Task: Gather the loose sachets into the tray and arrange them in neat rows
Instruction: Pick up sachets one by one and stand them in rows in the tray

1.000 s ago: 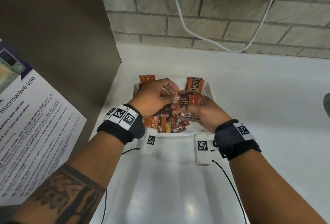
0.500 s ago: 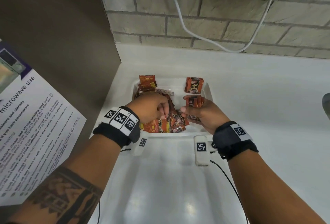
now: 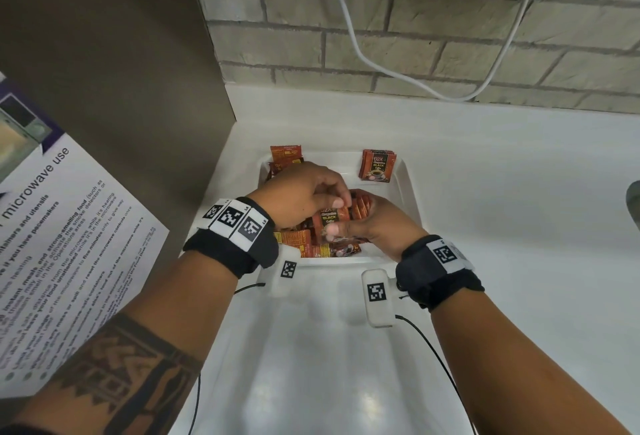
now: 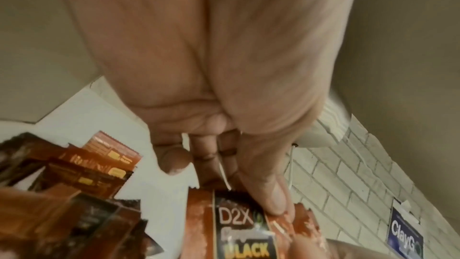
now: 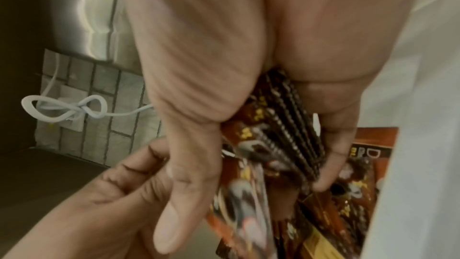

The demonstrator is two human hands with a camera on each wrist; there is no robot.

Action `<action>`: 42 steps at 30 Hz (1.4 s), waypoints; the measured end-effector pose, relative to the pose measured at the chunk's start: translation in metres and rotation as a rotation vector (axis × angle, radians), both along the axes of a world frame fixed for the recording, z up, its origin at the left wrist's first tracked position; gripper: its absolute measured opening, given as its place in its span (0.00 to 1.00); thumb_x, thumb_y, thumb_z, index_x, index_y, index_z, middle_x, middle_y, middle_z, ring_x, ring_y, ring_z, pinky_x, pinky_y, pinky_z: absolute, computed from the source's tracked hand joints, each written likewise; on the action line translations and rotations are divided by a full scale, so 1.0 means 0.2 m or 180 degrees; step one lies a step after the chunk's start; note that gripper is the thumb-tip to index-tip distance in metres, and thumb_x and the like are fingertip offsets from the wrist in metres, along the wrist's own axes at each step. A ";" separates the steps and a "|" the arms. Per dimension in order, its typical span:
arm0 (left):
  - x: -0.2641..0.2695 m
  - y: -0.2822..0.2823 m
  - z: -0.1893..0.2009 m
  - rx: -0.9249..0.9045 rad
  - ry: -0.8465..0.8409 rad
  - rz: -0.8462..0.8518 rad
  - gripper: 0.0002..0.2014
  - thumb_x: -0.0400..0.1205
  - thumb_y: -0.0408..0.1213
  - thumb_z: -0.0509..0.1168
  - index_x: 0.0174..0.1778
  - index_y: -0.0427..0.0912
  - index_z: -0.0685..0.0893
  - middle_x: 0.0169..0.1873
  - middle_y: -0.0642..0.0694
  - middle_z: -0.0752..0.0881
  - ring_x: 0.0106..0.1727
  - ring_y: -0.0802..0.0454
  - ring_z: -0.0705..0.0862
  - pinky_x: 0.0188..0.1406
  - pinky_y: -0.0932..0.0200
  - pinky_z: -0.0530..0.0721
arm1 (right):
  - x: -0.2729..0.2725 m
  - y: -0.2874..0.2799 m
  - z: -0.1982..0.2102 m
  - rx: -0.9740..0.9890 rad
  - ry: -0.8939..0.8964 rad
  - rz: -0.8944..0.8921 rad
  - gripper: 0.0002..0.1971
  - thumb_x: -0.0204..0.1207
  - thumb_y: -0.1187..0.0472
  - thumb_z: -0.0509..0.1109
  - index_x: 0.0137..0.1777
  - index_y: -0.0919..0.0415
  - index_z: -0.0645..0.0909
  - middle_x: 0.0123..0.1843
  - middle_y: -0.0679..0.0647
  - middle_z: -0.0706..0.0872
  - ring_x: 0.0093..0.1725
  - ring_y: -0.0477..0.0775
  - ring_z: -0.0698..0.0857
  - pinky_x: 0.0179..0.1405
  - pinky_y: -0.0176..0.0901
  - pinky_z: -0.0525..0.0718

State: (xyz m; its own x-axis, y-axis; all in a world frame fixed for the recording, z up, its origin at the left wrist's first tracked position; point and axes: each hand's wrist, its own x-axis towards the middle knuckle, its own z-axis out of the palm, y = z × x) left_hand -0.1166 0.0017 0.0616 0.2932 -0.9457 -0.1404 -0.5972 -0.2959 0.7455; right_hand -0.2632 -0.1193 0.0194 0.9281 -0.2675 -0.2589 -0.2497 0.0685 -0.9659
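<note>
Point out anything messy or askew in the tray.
The loose sachets at the tray's near edge lie jumbled and overlapping, not in rows. The far stack stands neat.

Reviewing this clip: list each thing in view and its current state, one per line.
Right hand: grips a stack of dark-red sachets.
Left hand: pinches the front black-label D2X sachet.
White plastic tray: holds loose sachets.
Upright sachet stack: stands at the tray's far right.
</note>
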 end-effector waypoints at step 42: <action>-0.26 -0.21 -0.09 -0.0308 -0.0922 -0.0258 0.47 0.73 0.32 0.77 0.87 0.55 0.63 0.67 0.58 0.75 0.64 0.56 0.77 0.62 0.65 0.77 | -0.15 -0.14 0.09 0.1006 -0.0125 -0.0792 0.13 0.84 0.67 0.66 0.66 0.68 0.81 0.57 0.61 0.90 0.59 0.57 0.89 0.53 0.49 0.88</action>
